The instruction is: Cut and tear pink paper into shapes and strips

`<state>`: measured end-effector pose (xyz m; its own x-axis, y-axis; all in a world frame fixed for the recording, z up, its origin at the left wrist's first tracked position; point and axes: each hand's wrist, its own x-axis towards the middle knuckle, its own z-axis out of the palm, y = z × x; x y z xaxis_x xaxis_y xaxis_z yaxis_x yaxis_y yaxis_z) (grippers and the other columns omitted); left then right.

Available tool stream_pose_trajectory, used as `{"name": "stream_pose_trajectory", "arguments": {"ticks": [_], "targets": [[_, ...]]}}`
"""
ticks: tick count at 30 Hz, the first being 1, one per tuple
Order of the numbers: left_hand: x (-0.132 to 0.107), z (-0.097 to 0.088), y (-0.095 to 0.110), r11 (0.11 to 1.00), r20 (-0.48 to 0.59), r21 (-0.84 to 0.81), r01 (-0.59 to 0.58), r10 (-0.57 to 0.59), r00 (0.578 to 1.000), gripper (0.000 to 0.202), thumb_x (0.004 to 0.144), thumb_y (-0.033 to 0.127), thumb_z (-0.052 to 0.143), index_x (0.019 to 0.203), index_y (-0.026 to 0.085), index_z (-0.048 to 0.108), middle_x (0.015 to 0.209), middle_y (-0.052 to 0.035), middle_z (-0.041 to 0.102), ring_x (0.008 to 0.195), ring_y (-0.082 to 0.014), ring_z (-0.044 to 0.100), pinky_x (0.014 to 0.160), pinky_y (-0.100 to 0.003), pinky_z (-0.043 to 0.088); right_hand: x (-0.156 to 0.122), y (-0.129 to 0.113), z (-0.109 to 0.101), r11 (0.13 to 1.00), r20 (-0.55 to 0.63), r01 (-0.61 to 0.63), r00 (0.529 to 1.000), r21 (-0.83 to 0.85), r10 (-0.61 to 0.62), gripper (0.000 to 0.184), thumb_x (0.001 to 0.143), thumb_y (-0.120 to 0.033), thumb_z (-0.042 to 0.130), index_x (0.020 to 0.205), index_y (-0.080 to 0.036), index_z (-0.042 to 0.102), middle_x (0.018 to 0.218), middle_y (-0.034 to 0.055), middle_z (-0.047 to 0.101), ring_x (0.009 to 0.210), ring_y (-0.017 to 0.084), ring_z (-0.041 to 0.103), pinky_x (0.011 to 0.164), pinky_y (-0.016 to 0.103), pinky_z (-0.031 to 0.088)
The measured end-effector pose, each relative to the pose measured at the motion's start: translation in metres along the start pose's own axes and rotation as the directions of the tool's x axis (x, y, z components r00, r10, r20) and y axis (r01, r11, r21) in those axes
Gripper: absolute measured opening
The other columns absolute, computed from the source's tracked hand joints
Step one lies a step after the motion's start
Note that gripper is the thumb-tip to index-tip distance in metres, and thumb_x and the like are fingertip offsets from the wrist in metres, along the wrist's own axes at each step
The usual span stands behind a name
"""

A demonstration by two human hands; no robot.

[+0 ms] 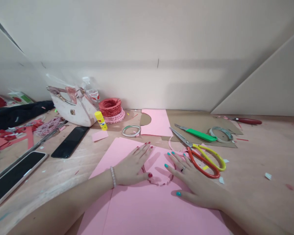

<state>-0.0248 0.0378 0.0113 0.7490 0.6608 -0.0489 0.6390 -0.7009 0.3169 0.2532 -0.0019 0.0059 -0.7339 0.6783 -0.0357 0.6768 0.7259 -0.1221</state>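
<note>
My left hand (133, 164) lies flat with fingers stretched out on a large pink paper sheet (147, 209). My right hand (193, 181) also lies flat and open on the same sheet, fingers spread. Between the two hands rests a small pink cut-out piece (159, 171) with a scalloped lower edge; both hands touch or press it. Neither hand holds anything. Red and yellow handled scissors (201, 155) lie just right of my right hand's fingertips.
Two black phones (70, 142) (12, 178) lie at left, near a white handbag (72, 109), a yellow glue stick (101, 120) and stacked red paper rings (111, 109). A green-handled cutter (198, 133), tape rolls (221, 133) (131, 130), another pink sheet (155, 122) and a red-handled tool (247, 121) sit beyond.
</note>
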Motion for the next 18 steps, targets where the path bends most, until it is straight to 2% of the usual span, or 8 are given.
{"name": "stream_pose_trajectory", "arguments": {"ticks": [3, 7, 12, 16, 18], "targets": [[0.003, 0.002, -0.004, 0.998, -0.041, -0.008, 0.067, -0.067, 0.997, 0.069, 0.093, 0.052, 0.022, 0.145, 0.010, 0.005, 0.151, -0.0113, 0.009, 0.140, -0.0202, 0.005, 0.113, -0.042, 0.013, 0.000, 0.002, 0.003, 1.000, -0.016, -0.029, 0.999, -0.002, 0.029, 0.070, 0.087, -0.054, 0.039, 0.145, -0.031, 0.008, 0.152, 0.0092, 0.008, 0.136, 0.034, 0.012, 0.103, 0.062, 0.019], [0.005, 0.006, -0.004, 0.998, -0.017, 0.054, 0.041, -0.040, 0.999, 0.066, 0.092, 0.054, 0.023, 0.144, 0.014, 0.016, 0.151, -0.0090, 0.013, 0.139, -0.0227, 0.010, 0.111, -0.047, 0.013, 0.001, 0.004, 0.003, 1.000, -0.026, -0.026, 0.999, 0.014, 0.026, 0.071, 0.088, -0.052, 0.038, 0.145, -0.030, 0.003, 0.151, 0.0086, 0.012, 0.136, 0.032, 0.016, 0.105, 0.059, 0.019], [0.005, 0.010, -0.001, 0.994, -0.027, 0.093, 0.057, -0.055, 0.998, 0.067, 0.092, 0.054, 0.025, 0.143, 0.011, 0.019, 0.149, -0.0129, 0.015, 0.138, -0.0241, 0.015, 0.110, -0.047, 0.015, 0.002, 0.005, 0.002, 1.000, -0.037, -0.021, 0.999, 0.012, 0.021, 0.069, 0.088, -0.051, 0.039, 0.145, -0.031, 0.006, 0.151, 0.0078, 0.014, 0.135, 0.031, 0.020, 0.106, 0.057, 0.019], [0.005, 0.011, -0.001, 0.985, -0.050, 0.116, 0.126, -0.121, 0.991, 0.078, 0.088, 0.060, 0.029, 0.142, 0.004, 0.019, 0.148, -0.0181, 0.016, 0.138, -0.0266, 0.013, 0.111, -0.044, 0.015, 0.001, 0.005, 0.005, 1.000, -0.032, -0.018, 0.999, -0.017, 0.017, 0.066, 0.089, -0.049, 0.038, 0.145, -0.032, 0.007, 0.151, 0.0076, 0.014, 0.136, 0.031, 0.019, 0.105, 0.057, 0.022], [0.005, 0.011, -0.001, 0.982, -0.064, 0.127, 0.143, -0.135, 0.989, 0.081, 0.087, 0.062, 0.029, 0.143, 0.004, 0.017, 0.149, -0.0182, 0.013, 0.139, -0.0279, 0.009, 0.110, -0.044, 0.016, 0.001, 0.005, 0.006, 0.999, -0.035, -0.014, 0.999, -0.033, 0.013, 0.066, 0.090, -0.048, 0.038, 0.145, -0.031, 0.007, 0.151, 0.0084, 0.014, 0.136, 0.031, 0.018, 0.104, 0.058, 0.022]]}}
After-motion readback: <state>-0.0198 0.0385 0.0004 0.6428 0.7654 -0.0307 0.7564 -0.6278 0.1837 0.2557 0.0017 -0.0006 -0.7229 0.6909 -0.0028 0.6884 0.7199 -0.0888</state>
